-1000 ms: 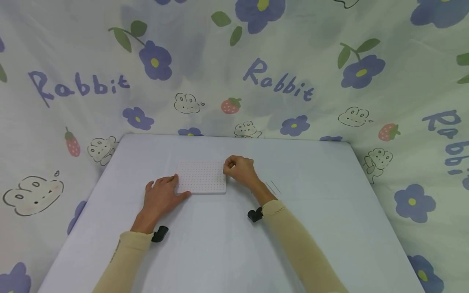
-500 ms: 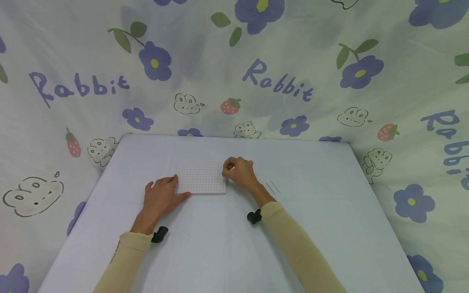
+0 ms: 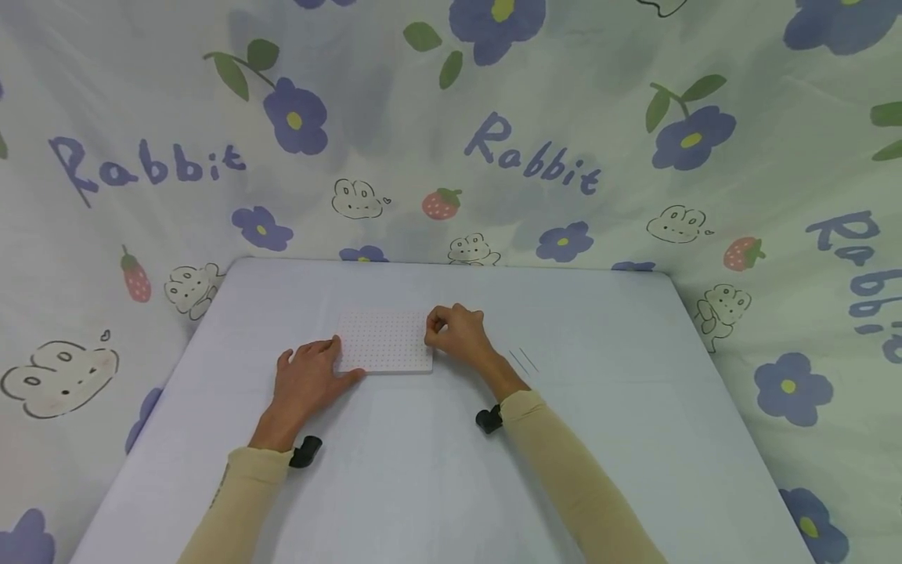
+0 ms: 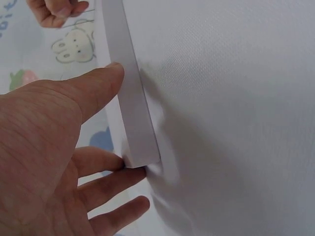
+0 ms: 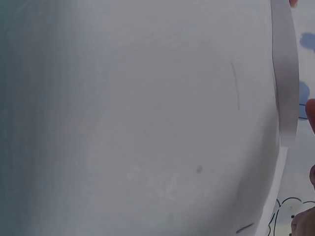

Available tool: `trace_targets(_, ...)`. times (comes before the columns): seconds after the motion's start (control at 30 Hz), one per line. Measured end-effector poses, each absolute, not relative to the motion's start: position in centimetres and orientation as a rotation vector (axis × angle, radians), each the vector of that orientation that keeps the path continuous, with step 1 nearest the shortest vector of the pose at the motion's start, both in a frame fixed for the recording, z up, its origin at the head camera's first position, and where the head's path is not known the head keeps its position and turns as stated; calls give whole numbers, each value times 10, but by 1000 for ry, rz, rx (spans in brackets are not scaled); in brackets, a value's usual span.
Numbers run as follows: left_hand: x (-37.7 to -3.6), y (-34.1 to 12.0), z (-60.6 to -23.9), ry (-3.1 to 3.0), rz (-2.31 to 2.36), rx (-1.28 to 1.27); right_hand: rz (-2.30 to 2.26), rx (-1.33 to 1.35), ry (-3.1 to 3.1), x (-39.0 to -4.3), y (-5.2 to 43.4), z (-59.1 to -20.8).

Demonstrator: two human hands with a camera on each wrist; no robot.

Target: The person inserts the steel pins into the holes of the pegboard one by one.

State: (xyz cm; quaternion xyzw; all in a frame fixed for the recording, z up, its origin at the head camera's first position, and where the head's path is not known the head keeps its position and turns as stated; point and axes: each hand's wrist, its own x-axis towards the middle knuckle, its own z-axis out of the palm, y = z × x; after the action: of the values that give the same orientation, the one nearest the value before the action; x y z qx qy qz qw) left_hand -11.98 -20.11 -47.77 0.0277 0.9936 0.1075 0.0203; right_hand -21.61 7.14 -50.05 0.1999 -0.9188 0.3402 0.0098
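Observation:
A white pegboard (image 3: 384, 341) dotted with small holes lies flat on the table. My left hand (image 3: 310, 380) rests at its near left corner. In the left wrist view the thumb (image 4: 101, 88) presses the front edge of the board (image 4: 135, 108), and straight fingers touch the side. My right hand (image 3: 458, 333) is over the board's right edge, with thumb and index finger pinched together. Thin dark lines, like fine wires (image 4: 86, 11), show by those fingertips in the left wrist view; their ends are hard to make out. Only fingertips (image 5: 311, 110) appear in the right wrist view.
Two thin dark wires (image 3: 524, 360) lie on the white table (image 3: 620, 439) beside the right wrist. A printed cloth (image 3: 395, 117) with flowers and rabbits hangs behind and around the table. Black wrist cameras (image 3: 488, 421) sit at both cuffs.
My right hand has shifted slightly left and toward me along the board's right edge, still pinching. The left hand and the board keep their places.

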Motion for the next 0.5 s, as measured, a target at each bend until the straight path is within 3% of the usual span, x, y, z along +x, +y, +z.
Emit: trace_targets(0.5,-121,-201,-479,3093,337,92,946,630,-2895,-213,81,-494)
